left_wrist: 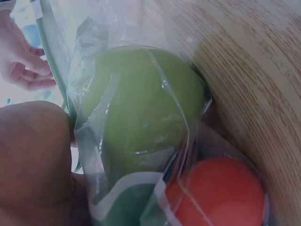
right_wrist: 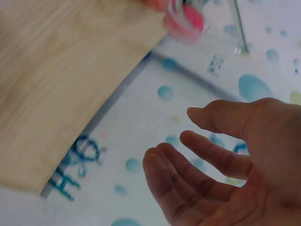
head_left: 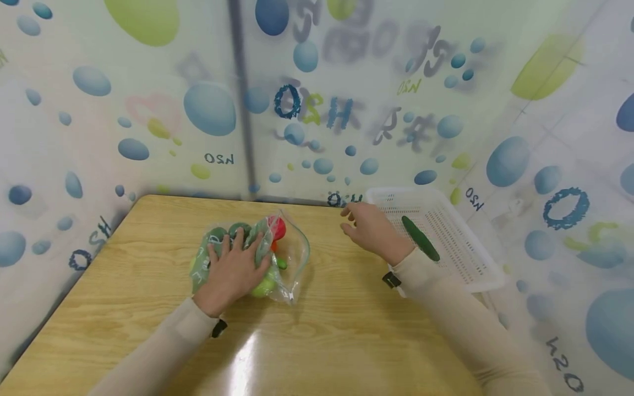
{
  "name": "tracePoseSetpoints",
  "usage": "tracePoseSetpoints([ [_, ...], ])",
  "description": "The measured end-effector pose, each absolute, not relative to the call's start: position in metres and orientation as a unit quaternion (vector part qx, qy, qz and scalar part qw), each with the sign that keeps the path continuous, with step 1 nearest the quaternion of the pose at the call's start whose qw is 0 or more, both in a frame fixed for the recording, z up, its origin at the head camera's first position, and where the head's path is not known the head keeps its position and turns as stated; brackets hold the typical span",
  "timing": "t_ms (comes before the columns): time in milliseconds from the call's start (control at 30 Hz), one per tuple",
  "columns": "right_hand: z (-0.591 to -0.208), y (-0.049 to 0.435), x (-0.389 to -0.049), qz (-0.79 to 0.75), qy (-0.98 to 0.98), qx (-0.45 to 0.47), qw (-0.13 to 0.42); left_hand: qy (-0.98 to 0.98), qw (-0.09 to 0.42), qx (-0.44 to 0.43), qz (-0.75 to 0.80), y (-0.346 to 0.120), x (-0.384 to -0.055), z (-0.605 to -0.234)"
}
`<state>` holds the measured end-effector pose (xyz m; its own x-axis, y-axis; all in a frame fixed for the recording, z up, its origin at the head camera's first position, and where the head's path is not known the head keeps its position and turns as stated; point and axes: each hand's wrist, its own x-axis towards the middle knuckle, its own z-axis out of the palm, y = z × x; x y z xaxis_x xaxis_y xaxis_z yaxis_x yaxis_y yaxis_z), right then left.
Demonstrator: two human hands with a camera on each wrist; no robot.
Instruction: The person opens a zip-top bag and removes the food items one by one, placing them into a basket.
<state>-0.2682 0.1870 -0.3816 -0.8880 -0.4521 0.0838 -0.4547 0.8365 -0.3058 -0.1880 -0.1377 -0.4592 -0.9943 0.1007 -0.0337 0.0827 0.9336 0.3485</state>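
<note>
A clear plastic bag (head_left: 200,272) with green and white print lies on the table, filled with toy-like produce. My left hand (head_left: 231,274) rests on top of it, fingers spread over the plastic. Through the plastic show a pinkish-red round piece (head_left: 278,228) and, in the left wrist view, a large light-green piece (left_wrist: 141,103) and an orange-red round one (left_wrist: 223,193). The bag's mouth gapes to the right. My right hand (head_left: 372,230) hovers by the basket's left side, fingers loosely bent and holding nothing. Behind that hand, a dark green cucumber (head_left: 420,237) lies in the white basket (head_left: 477,264).
The wooden table (head_left: 317,341) meets a wall (head_left: 317,143) printed with blue and green bubbles at its back. A second printed wall (head_left: 559,264) rises on the right, close beside the basket. My right sleeve (head_left: 446,308) overlaps the basket's near edge.
</note>
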Motion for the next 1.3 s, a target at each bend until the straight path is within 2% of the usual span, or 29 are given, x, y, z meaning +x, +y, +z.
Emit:
tracePoseSetpoints([
  [333, -0.407, 0.113, -0.241, 0.174, -0.915, 0.365, 0.005, 0.982, 0.031, 0.052, 0.176, -0.137, -0.186, -0.458],
  [533, -0.431, 0.085, -0.237, 0.162, -0.898, 0.407, -0.040, 0.983, 0.034, 0.054, 0.171, -0.139, -0.187, -0.459],
  [700, -0.447, 0.075, -0.240, 0.169, -0.892, 0.412, -0.078, 0.981, 0.034, 0.058, 0.183, -0.142, -0.187, -0.460],
  [1000, -0.457, 0.070, -0.241, 0.154, -0.887, 0.422, -0.108, 0.971, 0.004, 0.075, 0.227, -0.146, -0.188, -0.460],
  [1300, -0.468, 0.061, -0.247, 0.163, -0.869, 0.444, -0.145, 0.964, 0.013, 0.083, 0.254, -0.147, -0.186, -0.460],
])
